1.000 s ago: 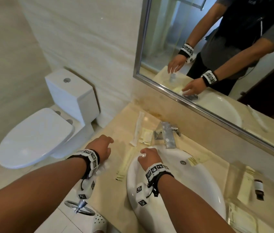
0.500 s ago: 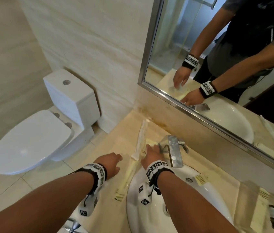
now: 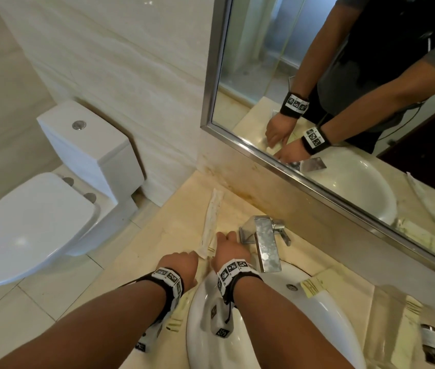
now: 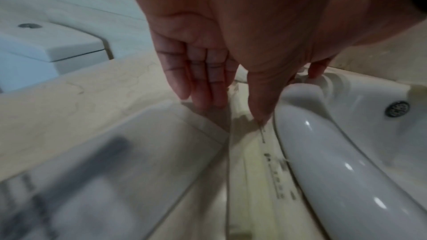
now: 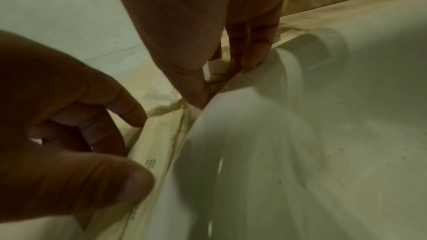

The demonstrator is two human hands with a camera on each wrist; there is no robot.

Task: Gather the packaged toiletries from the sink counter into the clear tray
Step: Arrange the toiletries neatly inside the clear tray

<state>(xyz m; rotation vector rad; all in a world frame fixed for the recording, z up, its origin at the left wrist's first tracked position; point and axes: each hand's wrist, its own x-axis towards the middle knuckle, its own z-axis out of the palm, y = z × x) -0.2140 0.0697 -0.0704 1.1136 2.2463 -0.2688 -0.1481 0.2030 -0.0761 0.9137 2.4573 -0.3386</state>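
Both hands work the strip of beige marble counter (image 3: 173, 227) left of the white ceramic basin (image 3: 325, 310), close to the square chrome tap (image 3: 263, 241). The right hand (image 3: 228, 253) reaches down beside the basin rim with thumb and fingers curled toward one another, and from the wrist view it seems to be pinching a small pale packet (image 5: 216, 69) lying against the rim (the shadow there is deep, so I can't tell whether the grip has really closed). The left hand (image 3: 181, 265) hovers just beside it, fingers straight and together and pointing down at the long pale-yellow wrapped sachet (image 4: 261, 171) that lies flat along the basin's edge; it holds nothing. A long translucent-wrapped slender item (image 3: 211, 222) lies angled on the counter just beyond the two hands. The clear plastic tray (image 3: 395, 323) stands well apart, on the counter to the right of the basin, with a small dark bottle (image 3: 429, 338) near it. I judge the step to be picking up the left-side packets; next comes lifting them clear of the rim and carrying them across the basin to the tray.
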